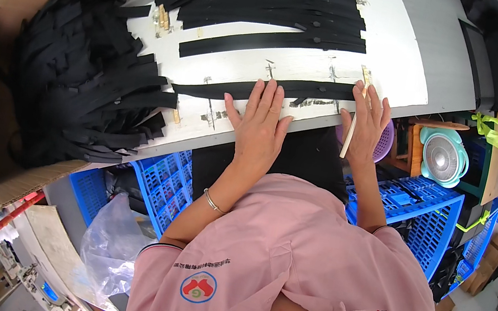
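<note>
A single black fabric strip [210, 90] lies crosswise along the near edge of the white board [403, 53], over dark marks drawn on it. My left hand [260, 132] rests on the strip near its middle, fingers stretched out and thumb apart. At the strip's right end is my right hand [368, 127], its fingertips touching the strip. A slim cream-coloured stick [348, 139], shaped like a pen, sits between the right thumb and fingers; its exact kind is unclear. Farther back lie another black strip [241, 46] and a layered stack of black strips [274, 10].
A cardboard box [0, 38] heaped with black strips [77, 72] stands at the left. Blue plastic crates [433, 205], a purple basket [385, 145] and a teal fan [443, 156] are to the right, below the table edge. A clear plastic bag [114, 241] hangs lower left.
</note>
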Demonstrator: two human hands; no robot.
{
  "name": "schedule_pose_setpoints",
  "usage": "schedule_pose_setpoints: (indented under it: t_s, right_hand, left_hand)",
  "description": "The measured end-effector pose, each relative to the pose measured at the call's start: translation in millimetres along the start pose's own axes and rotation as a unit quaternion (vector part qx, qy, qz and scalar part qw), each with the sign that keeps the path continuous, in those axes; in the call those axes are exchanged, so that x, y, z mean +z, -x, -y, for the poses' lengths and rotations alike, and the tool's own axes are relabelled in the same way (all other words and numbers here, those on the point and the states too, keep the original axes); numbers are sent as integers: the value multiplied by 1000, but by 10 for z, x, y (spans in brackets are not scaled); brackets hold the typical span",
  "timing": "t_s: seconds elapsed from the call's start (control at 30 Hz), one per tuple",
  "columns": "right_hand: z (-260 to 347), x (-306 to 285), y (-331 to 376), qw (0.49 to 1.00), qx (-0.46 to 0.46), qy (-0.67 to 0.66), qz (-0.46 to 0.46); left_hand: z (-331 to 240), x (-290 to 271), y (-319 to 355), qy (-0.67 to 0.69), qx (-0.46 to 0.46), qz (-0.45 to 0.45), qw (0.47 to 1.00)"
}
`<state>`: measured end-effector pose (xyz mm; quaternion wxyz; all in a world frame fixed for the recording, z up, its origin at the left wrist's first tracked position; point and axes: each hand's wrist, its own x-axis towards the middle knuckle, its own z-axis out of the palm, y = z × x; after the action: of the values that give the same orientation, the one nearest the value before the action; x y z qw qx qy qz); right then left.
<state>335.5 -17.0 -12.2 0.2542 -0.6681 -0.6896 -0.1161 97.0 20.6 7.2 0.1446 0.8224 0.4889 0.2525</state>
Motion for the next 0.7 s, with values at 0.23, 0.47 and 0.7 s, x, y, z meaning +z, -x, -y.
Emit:
schedule_pose_setpoints:
  t_s: [0.23, 0.47, 0.7]
  right_hand:
    - [106, 31, -13, 1000, 3, 9, -9]
    - [126, -39, -159, 998, 8, -53, 21]
    - [-44, 13, -132, 999, -4, -21, 37]
  left_hand:
    - [-56, 28, 16, 1, -10, 5, 1000]
    - [-106, 40, 38, 3, -28, 10, 1000]
    - [2, -91, 167, 2, -46, 29, 999]
